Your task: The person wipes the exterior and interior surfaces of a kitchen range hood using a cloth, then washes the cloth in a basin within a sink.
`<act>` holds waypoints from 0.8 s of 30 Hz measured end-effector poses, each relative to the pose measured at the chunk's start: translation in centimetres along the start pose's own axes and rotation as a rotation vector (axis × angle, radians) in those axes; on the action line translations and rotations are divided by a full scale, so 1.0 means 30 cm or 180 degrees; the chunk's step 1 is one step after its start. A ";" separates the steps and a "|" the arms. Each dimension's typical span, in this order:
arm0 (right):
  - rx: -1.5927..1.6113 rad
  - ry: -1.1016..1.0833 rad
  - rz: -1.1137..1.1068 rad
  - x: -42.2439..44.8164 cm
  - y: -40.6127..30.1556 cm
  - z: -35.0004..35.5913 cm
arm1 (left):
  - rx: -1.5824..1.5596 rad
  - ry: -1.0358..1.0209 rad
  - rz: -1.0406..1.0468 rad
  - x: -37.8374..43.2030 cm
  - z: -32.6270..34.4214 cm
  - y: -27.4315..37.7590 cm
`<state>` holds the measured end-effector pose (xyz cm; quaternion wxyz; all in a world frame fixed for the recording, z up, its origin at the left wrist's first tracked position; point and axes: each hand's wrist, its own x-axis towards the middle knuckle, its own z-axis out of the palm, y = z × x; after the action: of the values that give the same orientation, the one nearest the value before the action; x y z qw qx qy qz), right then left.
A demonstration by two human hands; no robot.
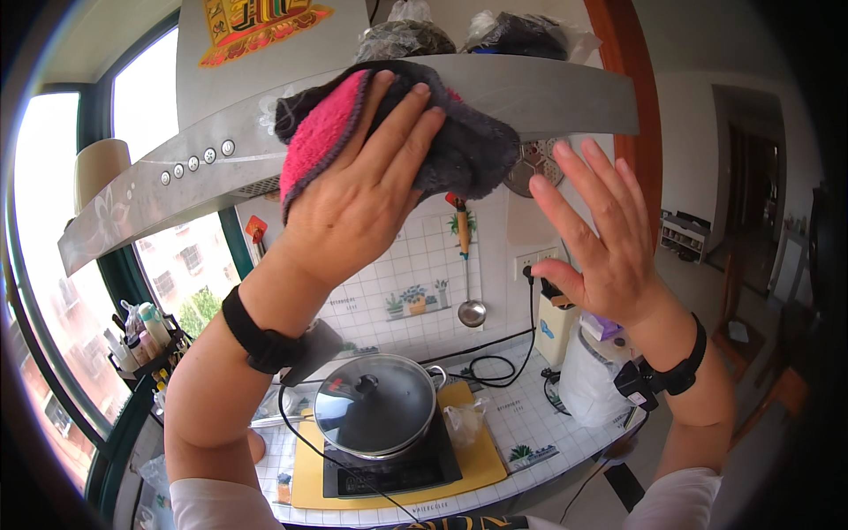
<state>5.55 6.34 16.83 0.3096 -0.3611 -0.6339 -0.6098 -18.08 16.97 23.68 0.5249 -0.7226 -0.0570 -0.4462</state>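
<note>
My left hand (364, 192) lies spread on a dark grey cloth with a bright pink side (424, 132), its palm towards the cloth. The cloth rests against the front panel of a metal range hood (556, 99), right of a row of round buttons. Raised to the right, beneath the hood's right part, my right hand (599, 232) has its fingers apart and holds nothing. Whether the left fingertips grip a fold cannot be told. Both wrists wear black straps with small devices.
Below stands a pan with a glass lid (377, 404) on an induction cooker (391, 470), over a yellow board (490, 450). A ladle (472, 311) hangs on the wall. Black cables (493, 381) run along the counter. Plastic-wrapped things (523, 33) lie atop the hood.
</note>
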 end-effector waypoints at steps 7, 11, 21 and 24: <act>-0.0211 0.0367 0.0377 0.083 0.106 0.092 | 0.0307 -0.0123 -0.0369 -0.161 -0.101 -0.066; -0.0026 0.0413 0.0353 0.079 0.098 0.137 | 0.0269 -0.0057 -0.0333 -0.125 -0.087 -0.036; -0.0032 0.0491 0.0586 0.056 0.082 0.179 | 0.0397 -0.0130 0.0366 0.177 0.103 0.146; -0.0135 0.0526 0.0491 0.036 0.099 0.166 | 0.0382 0.0007 0.0375 0.179 0.093 0.156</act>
<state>7.67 11.37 19.04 0.3991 -0.3638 -0.5635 -0.6251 -10.67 15.09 24.01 0.5926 -0.6915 -0.0405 -0.4111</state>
